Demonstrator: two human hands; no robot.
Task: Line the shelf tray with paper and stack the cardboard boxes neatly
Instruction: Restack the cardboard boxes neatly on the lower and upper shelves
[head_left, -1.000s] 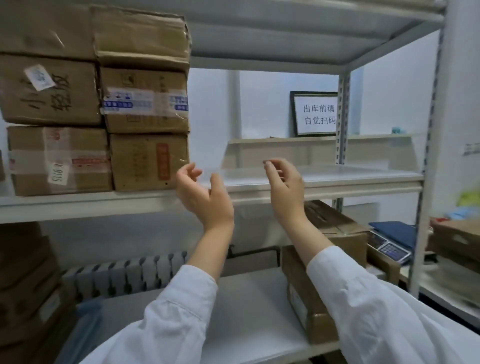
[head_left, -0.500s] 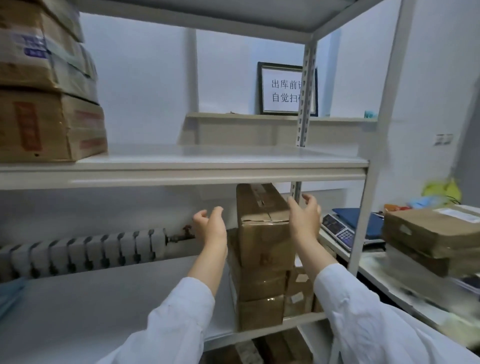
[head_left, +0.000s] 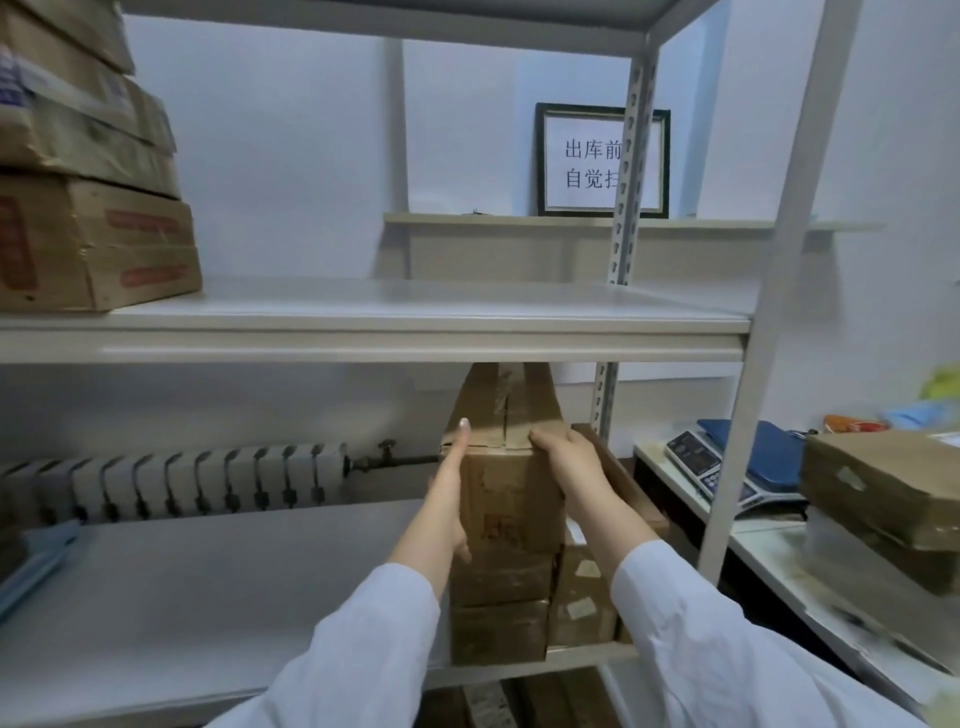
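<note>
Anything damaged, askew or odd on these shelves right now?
Yes. The cardboard boxes at the left of the upper shelf are dented, ragged-edged and stacked unevenly. The top box, between the left hand and right hand, has wrinkled seam tape.

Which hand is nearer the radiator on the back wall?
Left. The left hand lies against the top box on its left side, the side facing the radiator; the right hand grips that box's right top edge, farther from it.

The top box (head_left: 511, 493) sits between left grip (head_left: 449, 499) and right grip (head_left: 569, 457), upon a stack (head_left: 498, 623) on the lower shelf (head_left: 208, 597). A radiator (head_left: 182, 483) lies left of the grips, a scale (head_left: 727, 467) on the counter (head_left: 769, 551) to their right.
</note>
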